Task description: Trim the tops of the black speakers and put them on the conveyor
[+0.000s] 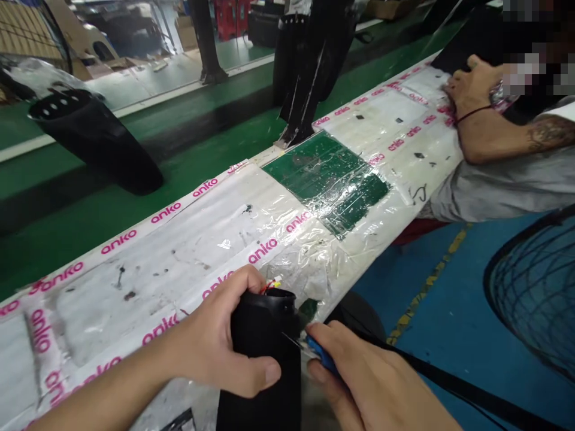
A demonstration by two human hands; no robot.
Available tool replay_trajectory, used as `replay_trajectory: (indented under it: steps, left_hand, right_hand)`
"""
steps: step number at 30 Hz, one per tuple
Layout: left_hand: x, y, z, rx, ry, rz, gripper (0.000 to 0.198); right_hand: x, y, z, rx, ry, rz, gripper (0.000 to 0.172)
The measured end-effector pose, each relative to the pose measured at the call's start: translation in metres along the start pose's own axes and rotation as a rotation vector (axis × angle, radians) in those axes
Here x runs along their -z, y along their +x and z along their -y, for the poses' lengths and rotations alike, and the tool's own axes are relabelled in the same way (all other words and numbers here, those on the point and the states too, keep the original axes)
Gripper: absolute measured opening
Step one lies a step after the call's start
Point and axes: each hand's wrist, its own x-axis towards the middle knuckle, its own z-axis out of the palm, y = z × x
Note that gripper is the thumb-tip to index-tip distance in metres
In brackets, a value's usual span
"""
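Note:
My left hand [220, 344] is wrapped around a black plastic part [265, 359] that stands upright at the near edge of the bench. Red and yellow wires [271, 285] stick out of the part's top opening. My right hand [372, 383] is closed on a small blue-handled tool [320, 354]. Its thin metal tip touches the right side of the black part. A black strap or cable [449, 383] runs from under my right hand toward the lower right.
The long bench [148, 269] is covered in white sheet, clear plastic and pink "anko" tape, with a green patch [327, 179]. Another person's arm [489, 131] rests on its far right end. A black moulded part [90, 137] sits on the green conveyor; a fan guard [534, 299] stands right.

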Motion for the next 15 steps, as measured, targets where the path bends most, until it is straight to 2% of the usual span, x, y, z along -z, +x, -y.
replay_trajectory:
  steps: [2,4,7,15]
  left_hand:
    - [-0.001,0.003,0.004,-0.028,-0.001,-0.002,0.055]
    - [-0.002,0.005,0.008,-0.041,-0.005,-0.001,0.058]
    - [-0.003,0.006,0.011,-0.039,-0.018,0.008,0.06]
    - [0.0,0.007,0.012,-0.013,-0.055,0.036,0.061]
  right_hand:
    - [0.009,0.01,-0.005,0.131,-0.219,-0.007,0.028]
    - [0.016,0.015,-0.008,0.183,-0.325,0.041,0.031]
    - [0.021,0.014,-0.011,0.224,-0.366,0.113,0.038]
    - [0.016,0.011,-0.015,0.229,-0.376,0.177,0.043]
